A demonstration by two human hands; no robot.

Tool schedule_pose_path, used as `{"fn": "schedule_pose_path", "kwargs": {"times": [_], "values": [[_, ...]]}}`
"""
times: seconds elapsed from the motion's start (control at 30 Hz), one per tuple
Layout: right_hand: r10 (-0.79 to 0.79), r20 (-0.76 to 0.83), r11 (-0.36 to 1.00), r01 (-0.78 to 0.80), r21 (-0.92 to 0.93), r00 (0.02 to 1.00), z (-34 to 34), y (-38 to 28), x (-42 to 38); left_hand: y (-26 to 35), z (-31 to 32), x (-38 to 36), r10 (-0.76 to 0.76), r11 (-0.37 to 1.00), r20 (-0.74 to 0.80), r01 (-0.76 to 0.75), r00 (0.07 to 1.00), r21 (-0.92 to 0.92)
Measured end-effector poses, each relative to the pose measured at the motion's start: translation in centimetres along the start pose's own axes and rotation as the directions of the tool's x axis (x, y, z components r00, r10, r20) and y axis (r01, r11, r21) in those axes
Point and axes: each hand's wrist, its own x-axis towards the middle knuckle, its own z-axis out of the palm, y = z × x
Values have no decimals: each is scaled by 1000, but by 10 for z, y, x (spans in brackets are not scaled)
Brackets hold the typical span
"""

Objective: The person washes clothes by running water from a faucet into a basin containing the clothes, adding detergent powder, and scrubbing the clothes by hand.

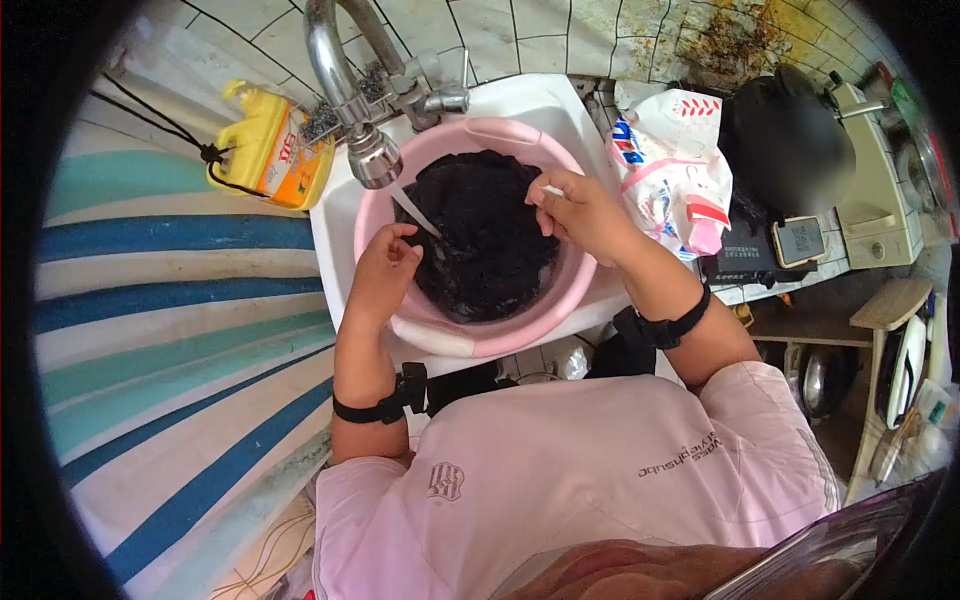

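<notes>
A soaked black cloth (480, 230) lies bunched in a pink basin (575, 290), with some water showing around its lower edge. My left hand (385, 275) is at the basin's left side, its curled fingers closed at the cloth's edge. Across from it, my right hand (580, 210) has thumb and fingers pinched together at the cloth's upper right edge; a small whitish spot shows by the thumb. Water runs from the metal faucet (375, 160) onto the cloth between the hands. The exact grip of the fingertips is partly hidden.
The basin stands in a white sink (555, 95). A yellow jug (270, 150) stands to the left beside a striped curtain (180, 270). At right are a white and pink plastic bag (670, 165), a phone (800, 241), a dark pan and shelves (815, 330).
</notes>
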Motion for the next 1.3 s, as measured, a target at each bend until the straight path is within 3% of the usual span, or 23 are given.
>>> {"fn": "schedule_pose_path", "kwargs": {"times": [0.17,0.23,0.3,0.37,0.43,0.53,0.6,0.63,0.73,0.8,0.93,0.97,1.03,1.07,1.1,1.2,1.3], "values": [[-91,-117,994,83,-73,989,-11,18,3,-20,-9,0,-119,987,-48,113,992,-116],[-104,-261,987,66,-149,960,-18,24,0,-29,-14,-6,-143,978,-60,132,988,-159],[-150,-286,982,109,-155,946,-22,33,-4,-39,-14,-14,178,953,-275,-96,945,287],[-218,-389,959,123,-255,895,-27,44,-10,-45,-17,-24,147,930,-320,-21,936,367],[-227,-370,953,127,-276,901,-29,50,-14,-51,-18,-33,124,897,-374,57,919,438],[-302,-382,933,190,-304,873,-28,57,-14,-61,-16,-49,128,899,-414,71,901,432],[-328,-440,923,184,-339,836,-26,54,-12,-60,-11,-61,-192,959,-339,250,921,136],[-338,-438,921,197,-336,833,-25,53,-8,-56,-8,-66,-182,959,-348,244,919,142],[-353,-418,931,273,-242,837,-15,37,1,-47,7,-78,-282,959,-127,278,951,-52],[-365,-213,851,232,-472,906,1,8,0,-41,10,-79,-287,958,-149,278,946,-74],[-520,-87,749,405,-524,850,10,-6,20,-31,-3,-77,-332,943,-125,328,935,-48],[-479,-121,785,363,-503,869,10,-11,19,-50,-11,-71,-328,945,-136,324,935,-50],[-452,-152,808,331,-488,879,4,-16,20,-104,-30,-51,-116,990,-184,129,976,59],[-381,-243,836,220,-503,892,-1,-8,26,-104,-37,-47,-144,988,-185,130,972,-86],[-310,-334,856,108,-506,890,-8,1,33,-103,-43,-46,-133,989,-191,119,973,-84],[-292,-333,873,108,-475,896,-21,32,44,-93,-49,-49,-119,993,-164,120,979,-4],[-214,-266,939,123,-321,940,-26,43,47,-71,-24,-83,-47,928,-347,170,937,333]]}}
